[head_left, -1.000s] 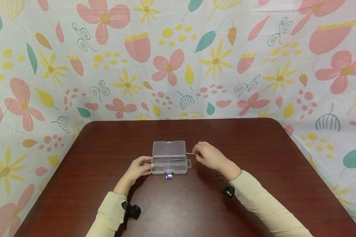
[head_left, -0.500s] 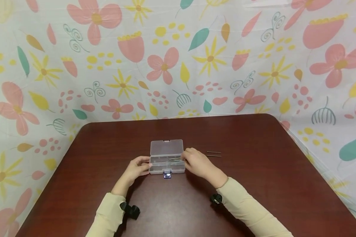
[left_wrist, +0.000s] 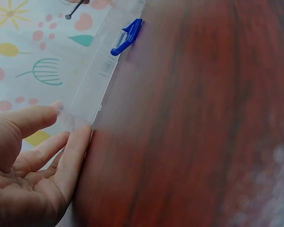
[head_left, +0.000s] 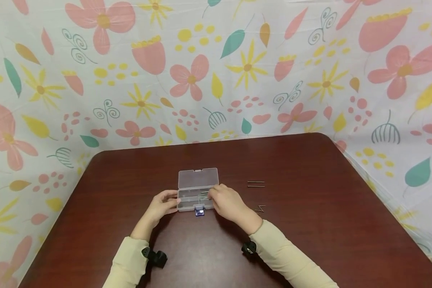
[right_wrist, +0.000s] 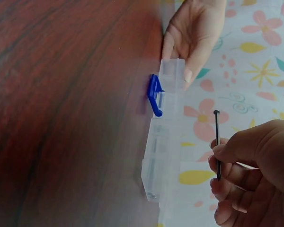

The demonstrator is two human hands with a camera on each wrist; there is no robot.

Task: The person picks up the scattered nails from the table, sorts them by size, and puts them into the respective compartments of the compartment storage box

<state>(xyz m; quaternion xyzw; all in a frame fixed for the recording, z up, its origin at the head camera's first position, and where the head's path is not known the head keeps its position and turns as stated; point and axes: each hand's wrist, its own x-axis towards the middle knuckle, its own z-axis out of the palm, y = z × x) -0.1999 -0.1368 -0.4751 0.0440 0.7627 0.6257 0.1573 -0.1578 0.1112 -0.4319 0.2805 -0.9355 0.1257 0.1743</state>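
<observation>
My left hand [head_left: 160, 206] grips the left end of a clear plastic divided box [head_left: 187, 205], thumb at its rim and fingers along its side. The box's lid [head_left: 198, 178] stands raised at the back, and a blue latch [head_left: 199, 212] hangs at the front. My right hand [head_left: 230, 203] is over the box's right end, pinching a dark nail [right_wrist: 217, 127] between thumb and fingers. In the right wrist view the nail's head points away from the fingers, apart from the box wall. Some thin nails [head_left: 204, 192] lie inside the box, partly hidden by that hand.
Two long nails [head_left: 256, 186] lie parallel on the dark wooden table [head_left: 209, 256], right of the box. Several smaller nails [head_left: 261, 208] lie closer, partly behind the right wrist. A flower-patterned cloth [head_left: 191, 80] hangs behind the table.
My right hand has moved left, from beside the box to over its right end, with the nail in it. Two nails on the table came into sight. The left hand keeps its grip.
</observation>
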